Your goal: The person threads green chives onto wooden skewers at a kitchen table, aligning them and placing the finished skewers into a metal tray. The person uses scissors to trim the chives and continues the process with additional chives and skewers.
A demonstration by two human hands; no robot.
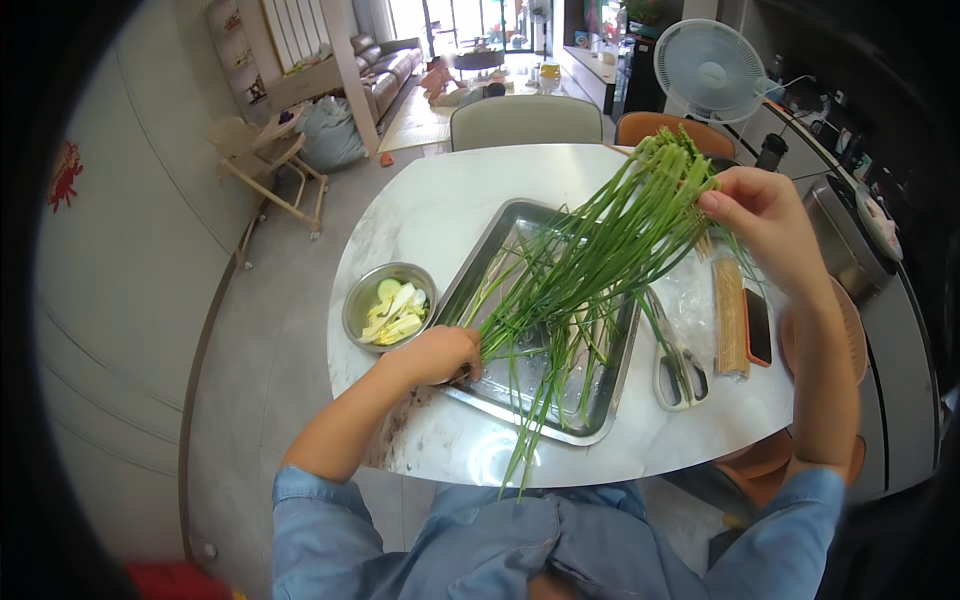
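A large bunch of long green stalks with budded tips, like garlic chive flower stems (600, 255), lies slantwise over a rectangular stainless steel tray (517, 409). My left hand (442, 356) is closed around the stalks' lower left end at the tray's near left edge; its fingertips are partly hidden. At the bunch's upper right end, my right hand (754, 210) pinches stalks between thumb and fingers. Several thin stalks hang over the tray's near rim and past the table edge. Kitchen scissors (679, 382) lie right of the tray, with a green stalk across them.
A metal bowl (356, 330) of cut pale vegetables stands left of the tray. Bundled wooden skewers (729, 319), a phone (757, 326) and clear plastic (686, 300) lie right on the white table (420, 187). Chairs (525, 120) and a fan (709, 71) stand beyond; people are on the floor far back.
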